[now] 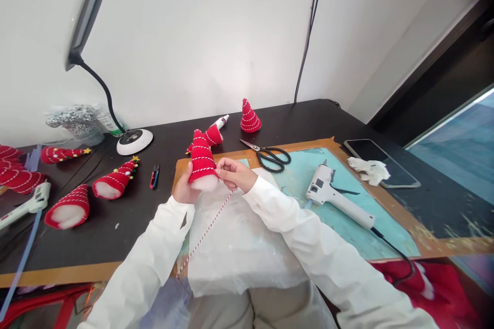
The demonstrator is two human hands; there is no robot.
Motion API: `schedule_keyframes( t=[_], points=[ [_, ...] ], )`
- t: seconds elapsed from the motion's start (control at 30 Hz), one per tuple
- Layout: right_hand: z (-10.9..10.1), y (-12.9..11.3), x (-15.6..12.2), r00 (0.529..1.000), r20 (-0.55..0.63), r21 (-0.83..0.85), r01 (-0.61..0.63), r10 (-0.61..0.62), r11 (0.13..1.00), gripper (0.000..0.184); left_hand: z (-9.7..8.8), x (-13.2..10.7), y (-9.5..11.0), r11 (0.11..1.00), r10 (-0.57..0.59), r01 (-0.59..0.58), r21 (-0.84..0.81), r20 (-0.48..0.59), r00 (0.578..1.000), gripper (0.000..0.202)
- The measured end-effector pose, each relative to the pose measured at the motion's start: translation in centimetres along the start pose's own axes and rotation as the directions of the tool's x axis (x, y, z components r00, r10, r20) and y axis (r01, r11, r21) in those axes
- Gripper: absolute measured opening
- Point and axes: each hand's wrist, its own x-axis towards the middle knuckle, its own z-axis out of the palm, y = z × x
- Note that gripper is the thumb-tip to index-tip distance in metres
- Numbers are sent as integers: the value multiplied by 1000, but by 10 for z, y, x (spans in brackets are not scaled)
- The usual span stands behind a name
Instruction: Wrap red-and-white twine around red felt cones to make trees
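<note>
A white wall [193,36] rises behind your black tabletop [293,118], with a desk lamp [135,141] at the back left. A teal board [309,167] with a tan border lies on the tabletop, and a translucent white sheet [239,236] spreads in front of you. Held between your hands, just above the sheet, is a red felt cone [201,162], tip up, with white stuffing [204,182] at its base. Your left grip [184,186] is closed around the cone's lower side, and your right grip [233,174] is closed against the opposite side. A red-and-white twisted cord [204,231] spirals around the cone and runs down across the sheet. A hot glue gun [332,195] rests on the board, near black-handled scissors [268,157]. Farther right lie a phone [382,163] and a white scrap [369,170]. Finished felt cones [250,118] [116,180] stand or lie beyond your hands, alongside a small glue tube [221,122] and small thread snips [154,176].
</note>
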Motion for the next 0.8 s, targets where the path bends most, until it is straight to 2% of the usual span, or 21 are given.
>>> schedule_keyframes(
  t=[0.13, 0.23, 0.33, 0.4, 0.5, 0.6, 0.73, 0.8],
  points=[
    [-1, -1, 0, 989, -145, -114, -1, -15, 993, 47, -1, 3, -2, 999, 46, -46, -10, 26, 999, 52],
    [-2, 0, 0, 966, -238, -257, 40, -103, 966, 40, -1, 2, -3, 997, 71, -70, -12, 91, 993, 56],
    [-1, 2, -1, 954, -238, -352, 92, -184, 931, 31, 0, 1, -3, 998, 48, -50, 45, 42, 998, 66],
    [-1, 2, -1, 953, -233, -365, 99, -194, 926, 31, 0, 1, -3, 997, 43, -42, 71, -13, 999, 67],
    [-3, 1, 0, 968, -206, -283, 85, -147, 955, 38, 0, 1, -1, 996, 55, -52, 79, -43, 998, 61],
    [-7, -1, 0, 990, -116, -185, 58, -81, 981, 44, 0, 0, 2, 996, 76, -74, 45, -28, 997, 51],
    [-10, -1, -1, 998, 55, -167, 10, -1, 986, 48, -2, -2, 5, 997, 70, -70, -25, 30, 997, 48],
    [-10, 0, -2, 995, 94, -176, -5, 22, 984, 47, -3, -2, 7, 998, 61, -59, -39, 47, 997, 50]
  ],
)
